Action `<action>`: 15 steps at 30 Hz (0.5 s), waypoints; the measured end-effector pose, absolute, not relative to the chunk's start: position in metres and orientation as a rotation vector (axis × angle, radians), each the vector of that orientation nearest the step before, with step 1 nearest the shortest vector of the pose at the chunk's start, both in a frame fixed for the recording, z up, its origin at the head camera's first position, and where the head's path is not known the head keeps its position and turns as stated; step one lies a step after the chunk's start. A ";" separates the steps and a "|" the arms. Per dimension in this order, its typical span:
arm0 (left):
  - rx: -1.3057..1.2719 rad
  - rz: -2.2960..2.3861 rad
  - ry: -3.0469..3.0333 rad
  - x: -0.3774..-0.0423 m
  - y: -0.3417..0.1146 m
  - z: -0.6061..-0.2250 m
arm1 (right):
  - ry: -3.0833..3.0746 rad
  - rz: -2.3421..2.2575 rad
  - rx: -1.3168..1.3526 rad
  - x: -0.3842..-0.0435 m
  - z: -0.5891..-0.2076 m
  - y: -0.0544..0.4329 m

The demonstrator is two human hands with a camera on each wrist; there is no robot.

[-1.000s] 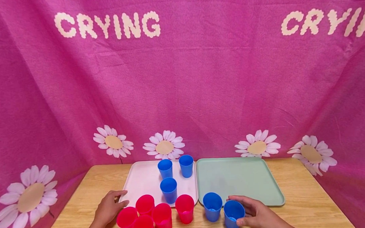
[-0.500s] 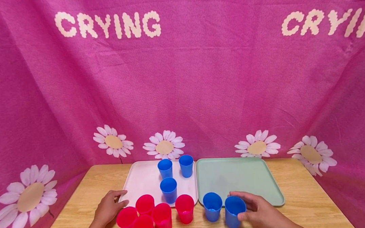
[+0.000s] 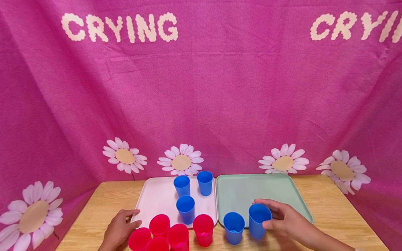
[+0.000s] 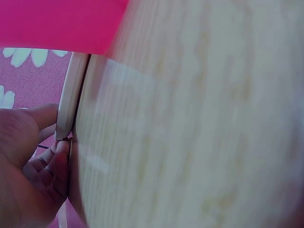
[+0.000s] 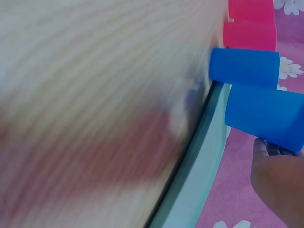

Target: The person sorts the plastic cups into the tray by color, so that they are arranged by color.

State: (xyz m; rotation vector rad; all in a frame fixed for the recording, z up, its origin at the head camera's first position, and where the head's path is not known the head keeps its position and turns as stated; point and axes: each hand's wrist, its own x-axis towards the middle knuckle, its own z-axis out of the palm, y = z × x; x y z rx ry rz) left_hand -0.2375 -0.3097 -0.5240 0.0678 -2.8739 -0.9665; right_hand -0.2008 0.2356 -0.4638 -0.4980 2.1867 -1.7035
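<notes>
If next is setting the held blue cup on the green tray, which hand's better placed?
Right, most likely. The right hand grips the held blue cup by the green tray. The left hand grips the edge of the pale pink tray, with red cups between.

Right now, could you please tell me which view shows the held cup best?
The head view: the held cup is wholly in frame, opening included. The right wrist view shows its side, closer but cropped; the left wrist view, none of it.
</notes>
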 end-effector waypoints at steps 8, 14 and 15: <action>0.083 -0.967 -2.878 -0.237 -0.309 -0.522 | 2.214 -1.717 -0.570 -0.214 -0.459 0.234; 0.097 -0.971 -2.889 -0.238 -0.308 -0.522 | 2.246 -1.702 -0.575 -0.227 -0.461 0.229; 0.098 -0.972 -2.889 -0.238 -0.308 -0.522 | 2.251 -1.700 -0.577 -0.229 -0.461 0.228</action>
